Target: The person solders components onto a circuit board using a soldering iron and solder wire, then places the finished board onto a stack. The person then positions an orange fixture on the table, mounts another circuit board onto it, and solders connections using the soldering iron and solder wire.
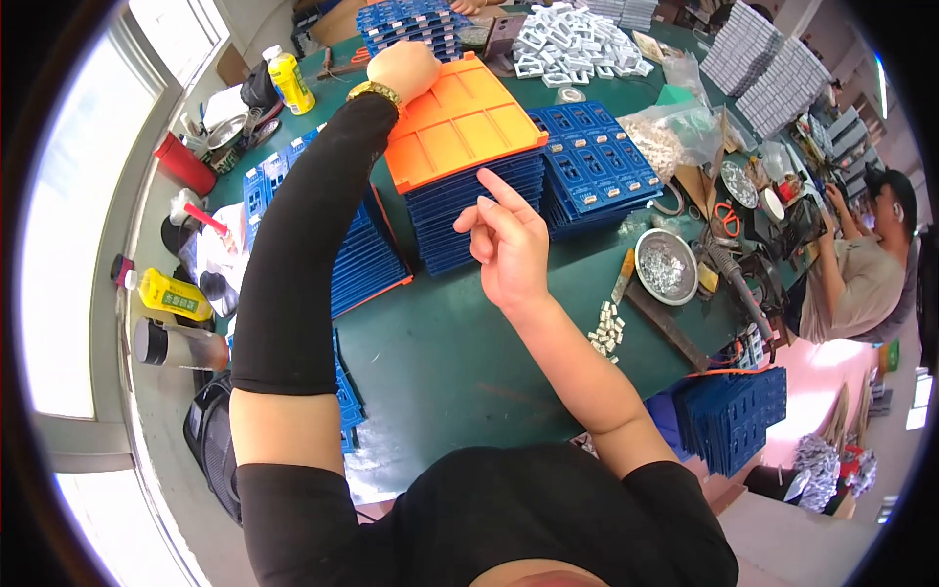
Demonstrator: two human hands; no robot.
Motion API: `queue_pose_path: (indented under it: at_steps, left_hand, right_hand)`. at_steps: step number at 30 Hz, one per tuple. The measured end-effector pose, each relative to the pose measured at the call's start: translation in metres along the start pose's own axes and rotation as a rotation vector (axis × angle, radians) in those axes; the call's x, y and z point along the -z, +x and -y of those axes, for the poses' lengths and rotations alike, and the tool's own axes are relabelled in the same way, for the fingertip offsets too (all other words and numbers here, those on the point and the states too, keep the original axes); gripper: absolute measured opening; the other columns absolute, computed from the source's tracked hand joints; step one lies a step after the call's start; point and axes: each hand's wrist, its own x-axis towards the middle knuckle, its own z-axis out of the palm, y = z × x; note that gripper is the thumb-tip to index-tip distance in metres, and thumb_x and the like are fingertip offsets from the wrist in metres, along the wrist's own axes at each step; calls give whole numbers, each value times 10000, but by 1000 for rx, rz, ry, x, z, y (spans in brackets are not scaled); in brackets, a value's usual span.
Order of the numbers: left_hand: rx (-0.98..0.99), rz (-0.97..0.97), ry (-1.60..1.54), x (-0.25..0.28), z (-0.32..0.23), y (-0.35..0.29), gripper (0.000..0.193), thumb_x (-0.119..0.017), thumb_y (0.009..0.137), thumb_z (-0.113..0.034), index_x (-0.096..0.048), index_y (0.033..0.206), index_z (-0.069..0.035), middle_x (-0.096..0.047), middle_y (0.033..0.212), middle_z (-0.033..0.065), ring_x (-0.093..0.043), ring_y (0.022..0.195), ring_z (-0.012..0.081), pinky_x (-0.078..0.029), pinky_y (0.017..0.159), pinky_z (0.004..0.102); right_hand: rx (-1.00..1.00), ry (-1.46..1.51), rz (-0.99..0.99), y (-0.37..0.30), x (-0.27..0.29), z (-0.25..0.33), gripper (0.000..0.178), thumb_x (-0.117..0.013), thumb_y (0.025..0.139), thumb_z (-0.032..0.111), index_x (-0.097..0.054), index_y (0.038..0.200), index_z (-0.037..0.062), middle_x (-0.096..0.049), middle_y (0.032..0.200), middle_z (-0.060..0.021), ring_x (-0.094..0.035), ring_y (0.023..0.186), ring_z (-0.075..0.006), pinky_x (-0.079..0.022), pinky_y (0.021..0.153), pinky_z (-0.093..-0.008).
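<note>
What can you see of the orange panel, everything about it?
The orange panel is rectangular and looks like plastic, with raised ribs dividing its upper face into shallow rectangular sections. It lies roughly flat atop a stack of blue boards. The left hand is at its far left corner, fingers hidden. The right hand points at its near edge; whether the fingertip touches is unclear.

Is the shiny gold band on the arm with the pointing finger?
No, the gold band is around the left wrist, while the right hand, with its finger pointing, has a bare wrist.
</note>
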Motion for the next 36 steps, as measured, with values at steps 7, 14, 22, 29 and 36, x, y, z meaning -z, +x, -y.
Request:
queue_pose_path:
  at_steps: [7, 14, 22, 29, 36]
  left_hand:
    - [-36, 6, 30, -6, 8, 3, 355, -475, 894, -282, -737, 985, -61, -694, 1058, 193, -669, 989, 356, -536, 858, 417]
    - [0, -46, 57, -6, 9, 6, 337, -468, 889, -280, -742, 982, -108, -714, 1037, 143, -676, 981, 342, -383, 900, 587]
    - [143, -21, -77, 20, 27, 5, 421, -472, 879, -334, -711, 1077, -49, -666, 1144, 221, -626, 1094, 388, -347, 981, 617]
    - [35, -86, -33, 89, -5, -36, 443, -448, 897, -368, -711, 1056, -50, -680, 1128, 196, -637, 1060, 396, -379, 950, 605]
    - [-227, -76, 227, 97, 3, -109, 389, -400, 945, -245, -691, 1018, 3, -670, 1053, 247, -647, 993, 417, -503, 867, 494]
  right_hand:
    - [-58, 109, -16, 5, 1, -4, 517, -507, 935, 64, -370, 1413, -76, -639, 699, -108, -420, 471, -69, -332, 442, -201]
    - [-123, 203, -42, 1, -19, 4, 474, -497, 934, 87, -423, 1378, -62, -582, 655, -91, -433, 491, -104, -353, 457, -217]
    - [-142, 440, 43, -3, -34, 10, 396, -548, 941, 226, -510, 1283, 28, -495, 589, -21, -396, 492, -107, -317, 477, -236]
    - [312, -59, 87, -25, -61, 17, 313, -423, 1020, 359, -450, 1151, 77, -595, 675, -72, -513, 462, -97, -385, 401, -191]
    - [212, -14, 181, -92, -50, 13, 284, -566, 968, 237, -434, 1068, 6, -608, 705, -84, -548, 422, -115, -434, 355, -222]
